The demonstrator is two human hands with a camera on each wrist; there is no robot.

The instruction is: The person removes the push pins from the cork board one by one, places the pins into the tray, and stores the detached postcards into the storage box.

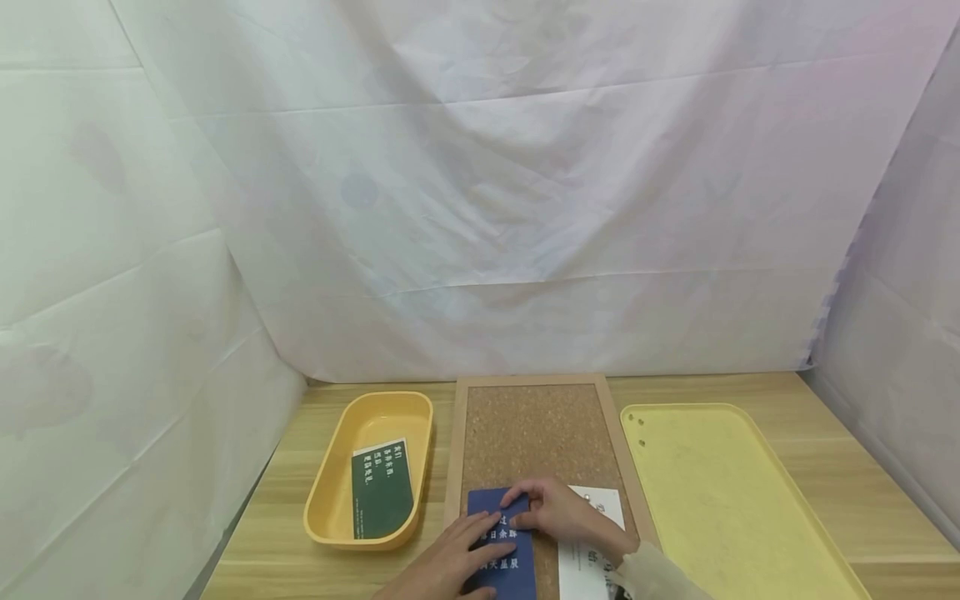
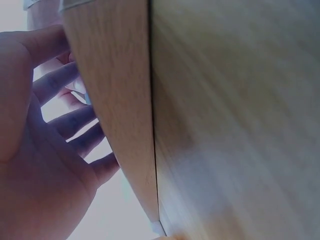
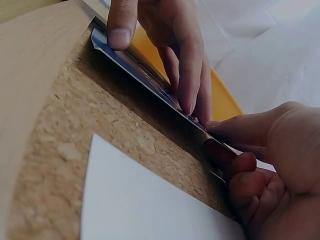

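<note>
A blue card with white characters (image 1: pixel 519 579) lies on the lower left of a framed cork board (image 1: pixel 536 433). My left hand (image 1: pixel 450 560) rests on it with the fingers spread and fairly straight; in the right wrist view, its fingertips press the card's upper face. At the card's upper right edge, my right hand (image 1: pixel 558 510) pinches it between thumb and finger. That edge stands slightly off the cork in the right wrist view. A white card with dark characters (image 1: pixel 576 567) lies to the right, partly under my right forearm. The left wrist view mostly shows the board's wooden frame (image 2: pixel 115 85).
Left of the board stands a yellow basin (image 1: pixel 318 521) holding a dark green card (image 1: pixel 384 500). A pale yellow tray (image 1: pixel 727 500) lies on the right, with three small metallic pieces (image 1: pixel 641 422) in its far left corner. White cloth (image 1: pixel 525 208) hangs behind the table.
</note>
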